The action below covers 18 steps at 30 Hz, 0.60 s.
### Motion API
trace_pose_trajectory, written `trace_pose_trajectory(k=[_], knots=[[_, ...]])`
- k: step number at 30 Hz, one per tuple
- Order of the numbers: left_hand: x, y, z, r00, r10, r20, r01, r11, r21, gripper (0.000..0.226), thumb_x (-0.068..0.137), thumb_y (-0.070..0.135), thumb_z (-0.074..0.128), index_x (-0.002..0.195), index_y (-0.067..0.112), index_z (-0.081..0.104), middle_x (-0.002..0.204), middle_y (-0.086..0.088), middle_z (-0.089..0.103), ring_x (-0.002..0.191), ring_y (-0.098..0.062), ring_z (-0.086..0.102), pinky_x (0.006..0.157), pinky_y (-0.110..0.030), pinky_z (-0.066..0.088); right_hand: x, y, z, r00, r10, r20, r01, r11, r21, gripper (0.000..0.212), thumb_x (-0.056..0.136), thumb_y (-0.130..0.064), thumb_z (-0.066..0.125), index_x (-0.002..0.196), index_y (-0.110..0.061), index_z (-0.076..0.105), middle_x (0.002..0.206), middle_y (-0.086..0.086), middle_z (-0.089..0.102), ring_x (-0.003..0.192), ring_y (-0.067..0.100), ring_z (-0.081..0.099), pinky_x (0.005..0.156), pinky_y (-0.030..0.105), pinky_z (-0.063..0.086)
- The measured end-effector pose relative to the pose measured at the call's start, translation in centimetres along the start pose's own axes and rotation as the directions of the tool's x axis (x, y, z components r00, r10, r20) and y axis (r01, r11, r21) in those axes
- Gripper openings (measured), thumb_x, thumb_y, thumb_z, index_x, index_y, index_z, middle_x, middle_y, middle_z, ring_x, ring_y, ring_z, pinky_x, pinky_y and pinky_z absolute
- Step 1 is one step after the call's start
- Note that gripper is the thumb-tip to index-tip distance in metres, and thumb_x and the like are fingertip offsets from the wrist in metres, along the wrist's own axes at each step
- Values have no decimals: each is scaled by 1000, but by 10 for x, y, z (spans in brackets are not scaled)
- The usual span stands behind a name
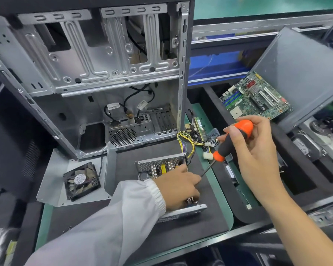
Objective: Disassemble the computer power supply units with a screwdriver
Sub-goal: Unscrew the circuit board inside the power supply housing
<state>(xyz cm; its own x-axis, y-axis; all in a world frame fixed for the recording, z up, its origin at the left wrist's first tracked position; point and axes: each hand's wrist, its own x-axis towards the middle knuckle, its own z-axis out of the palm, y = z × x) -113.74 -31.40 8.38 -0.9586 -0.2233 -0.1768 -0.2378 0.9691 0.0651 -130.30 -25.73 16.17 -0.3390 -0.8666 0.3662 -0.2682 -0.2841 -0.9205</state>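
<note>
Two hands work on a dark mat (210, 214): the right hand (258, 150) grips the screwdriver (233, 143), the left hand (178, 186) presses with curled fingers on the opened power supply unit (158, 166), before an empty computer case (96, 73), with a green floor (258, 4) behind.

Bright, even overhead light is seen across the whole bench, so shadows are kept soft and short. Mild glare is picked up on the bare metal of the computer case (104, 54) and some washout on the white sleeve (112, 217). Straight edges are bent by the wide-angle lens, and the corners are left smeared and pretty blurry, especially bottom left.
</note>
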Motion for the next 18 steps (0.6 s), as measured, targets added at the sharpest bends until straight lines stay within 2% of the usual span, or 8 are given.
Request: trace_pose_trajectory(k=[2,5,8,10,12,15,18], knots=[[2,1,0,1000,14,13,-14,1000,5,30,86,17,62,115,22,60,103,-3,46,98,-22,50,82,-33,19,1,2,-1,1000,0,3,0,1000,3,13,97,-24,54,105,-28,45,88,-7,67,75,20,70,63,24,56],[3,-6,-4,1000,-22,-5,22,998,-59,36,85,32,68,117,18,56,111,-4,47,95,-19,44,79,-31,18,1,4,-1,1000,9,-3,-9,1000,10,13,95,-27,55,103,-31,45,88,-2,64,77,23,69,61,23,56],[-4,-15,-10,983,-109,-147,76,975,-210,31,79,39,71,96,16,59,94,2,42,74,-11,24,77,-28,21,1,6,-2,1000,25,-1,-25,999,-27,13,93,-30,55,103,-31,45,88,-4,63,79,22,70,67,33,58],[-15,-22,-9,956,-198,-218,133,950,-281,26,73,41,71,84,22,56,85,6,40,73,-10,29,78,-28,25,0,8,-3,999,37,10,-36,998,-44,15,93,-32,54,104,-28,45,89,-6,64,82,20,71,74,40,58],[-29,-27,-1,922,-286,-260,187,919,-347,25,71,42,69,80,25,53,81,9,39,72,-12,34,75,-27,24,-1,8,-2,999,41,36,-39,998,-50,18,92,-36,54,105,-27,45,91,-6,66,84,21,70,78,46,56],[-44,-22,15,849,-396,-350,231,873,-430,34,73,49,60,91,21,68,75,14,35,69,-7,32,71,-27,23,-5,10,-1,995,38,90,-34,998,-45,18,95,-39,54,106,-27,46,91,-3,67,84,23,70,78,50,56],[-47,-11,31,770,-475,-427,249,838,-485,38,77,47,61,101,19,72,74,17,36,67,-6,34,71,-28,26,-9,11,1,991,40,125,-37,999,-30,20,91,-41,56,105,-29,47,92,-2,65,84,22,70,73,45,58]])
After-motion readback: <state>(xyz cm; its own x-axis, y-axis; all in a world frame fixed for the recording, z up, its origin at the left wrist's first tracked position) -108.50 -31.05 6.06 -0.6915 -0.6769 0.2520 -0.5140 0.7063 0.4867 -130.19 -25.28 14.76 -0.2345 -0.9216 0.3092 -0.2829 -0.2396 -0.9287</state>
